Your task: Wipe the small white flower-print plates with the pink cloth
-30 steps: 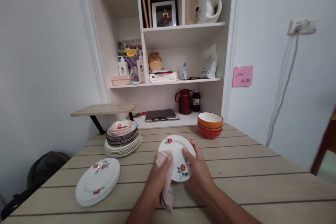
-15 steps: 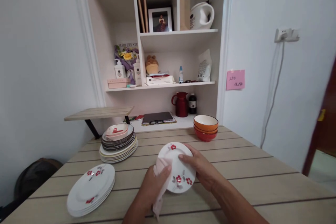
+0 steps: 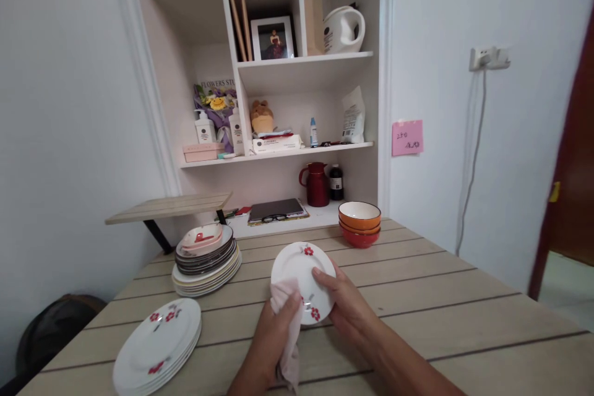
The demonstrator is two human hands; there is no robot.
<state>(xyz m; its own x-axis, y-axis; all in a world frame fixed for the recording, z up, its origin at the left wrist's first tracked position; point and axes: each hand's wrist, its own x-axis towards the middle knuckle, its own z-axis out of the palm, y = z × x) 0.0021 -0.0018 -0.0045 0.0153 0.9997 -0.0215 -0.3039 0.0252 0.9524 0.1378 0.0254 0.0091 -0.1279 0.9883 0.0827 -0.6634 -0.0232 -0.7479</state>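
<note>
A small white plate (image 3: 297,269) with red flowers is held tilted above the wooden table, its face toward me. My right hand (image 3: 350,300) grips the plate's right edge, thumb on the face and fingers behind. My left hand (image 3: 276,328) is closed around a pale pink cloth (image 3: 290,352), pressing it on the plate's lower left rim. Some of the left fingers are hidden behind cloth and plate. Left of my hands lies a stack of white flowered plates (image 3: 160,346). Behind it stands a taller stack of mixed plates (image 3: 206,272), topped by a small pink dish (image 3: 203,237).
Stacked orange and red bowls (image 3: 359,224) stand at the table's back right. A raised wooden shelf (image 3: 169,207) overhangs the back left. Behind the table, a white shelf unit holds a red jug (image 3: 318,185), a dark bottle (image 3: 336,182) and a laptop (image 3: 275,210) with glasses.
The plate has turned in my hands, its flowers shifting around the rim. My left hand and the cloth remain at its lower left edge. The camera view has shifted slightly.
</note>
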